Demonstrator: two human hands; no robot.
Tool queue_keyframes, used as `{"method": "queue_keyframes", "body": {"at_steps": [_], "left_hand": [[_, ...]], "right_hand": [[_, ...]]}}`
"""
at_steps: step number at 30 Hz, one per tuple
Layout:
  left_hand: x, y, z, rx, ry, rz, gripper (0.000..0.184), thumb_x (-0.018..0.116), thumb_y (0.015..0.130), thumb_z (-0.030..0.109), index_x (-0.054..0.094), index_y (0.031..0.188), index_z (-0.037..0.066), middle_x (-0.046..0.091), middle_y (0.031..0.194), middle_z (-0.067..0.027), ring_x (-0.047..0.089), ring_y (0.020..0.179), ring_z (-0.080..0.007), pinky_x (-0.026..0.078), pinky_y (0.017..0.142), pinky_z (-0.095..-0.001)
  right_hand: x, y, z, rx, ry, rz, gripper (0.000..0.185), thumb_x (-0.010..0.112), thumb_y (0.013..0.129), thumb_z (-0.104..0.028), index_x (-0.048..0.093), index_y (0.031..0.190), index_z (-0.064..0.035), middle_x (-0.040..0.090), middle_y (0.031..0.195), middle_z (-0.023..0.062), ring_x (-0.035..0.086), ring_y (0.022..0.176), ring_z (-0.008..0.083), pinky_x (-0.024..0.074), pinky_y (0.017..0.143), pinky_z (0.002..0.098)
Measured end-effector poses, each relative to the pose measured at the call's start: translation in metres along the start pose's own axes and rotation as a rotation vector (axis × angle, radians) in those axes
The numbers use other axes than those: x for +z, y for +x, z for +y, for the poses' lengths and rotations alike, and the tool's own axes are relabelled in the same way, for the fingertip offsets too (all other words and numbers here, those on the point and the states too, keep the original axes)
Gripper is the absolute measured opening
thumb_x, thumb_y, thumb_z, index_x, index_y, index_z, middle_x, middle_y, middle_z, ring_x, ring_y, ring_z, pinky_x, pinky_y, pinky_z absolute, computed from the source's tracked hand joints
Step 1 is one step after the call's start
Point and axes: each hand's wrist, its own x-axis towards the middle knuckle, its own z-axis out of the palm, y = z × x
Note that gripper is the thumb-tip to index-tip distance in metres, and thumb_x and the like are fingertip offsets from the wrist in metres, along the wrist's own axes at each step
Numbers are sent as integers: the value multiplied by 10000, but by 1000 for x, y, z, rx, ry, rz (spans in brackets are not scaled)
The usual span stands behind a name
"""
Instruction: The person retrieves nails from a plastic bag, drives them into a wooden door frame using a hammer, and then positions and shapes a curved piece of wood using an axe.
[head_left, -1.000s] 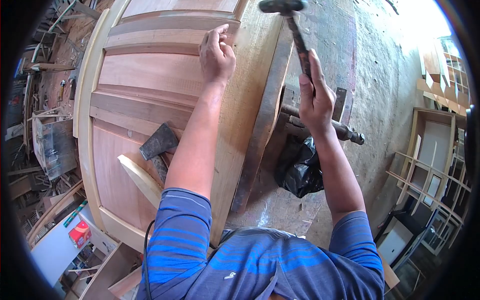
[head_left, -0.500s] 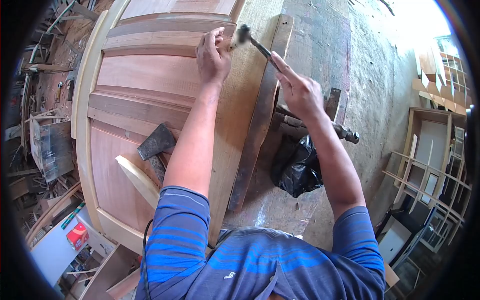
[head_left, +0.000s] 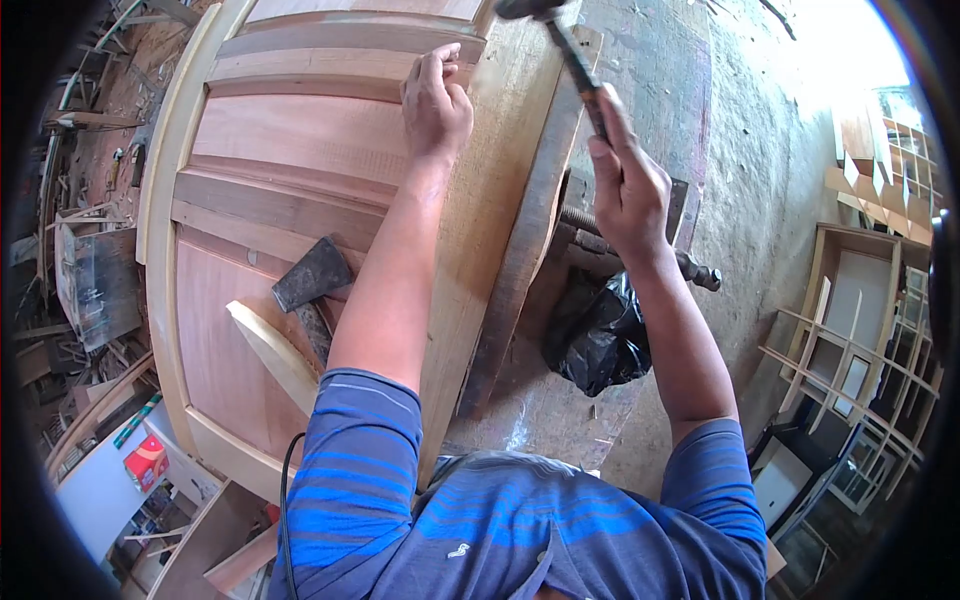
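- Nearest, on the door's (head_left: 295, 130) lower panel, a wood strip (head_left: 268, 345) lies with its pointed end bare; it looks light and stiff, best lifted by its middle.
- Just right of the door's edge sits a black bag (head_left: 600, 345), creased and glossy; it should feel soft and slippery, so gather it by the folds.
- The axe (head_left: 312, 277) rests on the door beside the strip, its head likely heavy and its handle partly behind the left arm; the handle is the place to hold.
- Right of the door, the clamp (head_left: 702, 271) shows its screw and bar end past the right arm; it looks like solid, rigid metal.
- The right grip (head_left: 634, 185) is closed round the lower handle of the hammer (head_left: 572, 62), to the right of the door's edge.
- The left grip (head_left: 437, 108) is half curled over the door's right edge; whether its fingertips pinch anything small, I cannot tell.
- Farthest up, the hammer's head is raised over the door's upper right edge, apart from the wood. It looks head-heavy and stiff; a hold low on the handle gives reach, one nearer the head more control.
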Motion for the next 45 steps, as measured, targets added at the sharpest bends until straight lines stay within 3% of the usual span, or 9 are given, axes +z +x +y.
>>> {"method": "queue_keyframes", "body": {"at_steps": [5, 9, 16, 19, 22, 26, 31, 35, 45], "left_hand": [[-3, 2, 6, 3, 3, -16, 488, 529, 900, -87, 671, 1327, 104, 739, 1152, -74, 713, 1101, -267, 510, 1057, -466], [0, 1, 2, 16, 7, -1, 489, 520, 902, -94, 660, 1328, 101, 736, 1147, -83, 714, 1095, -278, 513, 1053, -477], [1, 3, 0, 88, 11, 36, 519, 531, 871, -88, 648, 1339, 102, 712, 1121, -103, 708, 1075, -307, 506, 1021, -494], [1, 2, 4, 2, -6, 8, 523, 523, 874, -94, 646, 1346, 93, 721, 1152, -103, 710, 1102, -298, 497, 1045, -492], [-3, -1, 4, -3, -17, 7, 515, 521, 880, -100, 648, 1343, 87, 728, 1175, -95, 713, 1114, -282, 499, 1056, -489], [-3, 1, 1, 26, 17, -3, 514, 526, 892, -105, 650, 1352, 89, 729, 1169, -90, 704, 1131, -280, 496, 1066, -481], [0, 4, 2, -10, -4, -4, 508, 533, 907, -92, 642, 1363, 104, 723, 1155, -90, 696, 1131, -289, 490, 1076, -486], [-1, 1, 2, 41, 27, -5, 505, 541, 908, -84, 623, 1369, 104, 717, 1149, -96, 696, 1122, -301, 488, 1085, -492], [-3, 3, 3, -37, 25, -50, 473, 605, 923, -44, 602, 1376, 93, 711, 1192, -104, 678, 1190, -299, 467, 1109, -517]], "right_hand": [[9, -1, 9, 233, -425, -546, 568, 711, 1067, -120, 619, 1603, -283, 806, 1243, 169, 797, 795, 297, 618, 700, 434], [6, 9, -3, 105, -103, -149, 538, 721, 1058, -123, 652, 1575, -254, 796, 1308, 107, 810, 820, 311, 621, 675, 469], [-9, 36, -3, 184, -431, -642, 654, 592, 1137, -287, 364, 1735, -421, 733, 725, 141, 747, 641, 331, 587, 625, 529], [1, 20, -2, 71, -210, -255, 639, 576, 1146, -289, 365, 1729, -444, 727, 721, 137, 742, 634, 330, 588, 632, 529], [2, 14, -5, 321, -497, -671, 593, 614, 1130, -331, 452, 1685, -464, 706, 704, 147, 708, 594, 300, 580, 656, 533], [-6, 35, -14, 291, -406, -586, 565, 620, 1132, -340, 488, 1675, -425, 716, 721, 164, 727, 622, 318, 583, 661, 517], [11, 11, 0, 175, -51, -41, 527, 660, 1111, -301, 583, 1632, -298, 816, 1110, 194, 818, 854, 323, 632, 766, 483], [14, 16, 10, 299, -361, -529, 556, 650, 1111, -299, 541, 1652, -361, 807, 993, 200, 794, 804, 378, 618, 760, 513], [9, 36, -5, 325, -331, -438, 562, 626, 1129, -339, 498, 1666, -444, 810, 944, 196, 762, 676, 281, 610, 702, 460]]}}
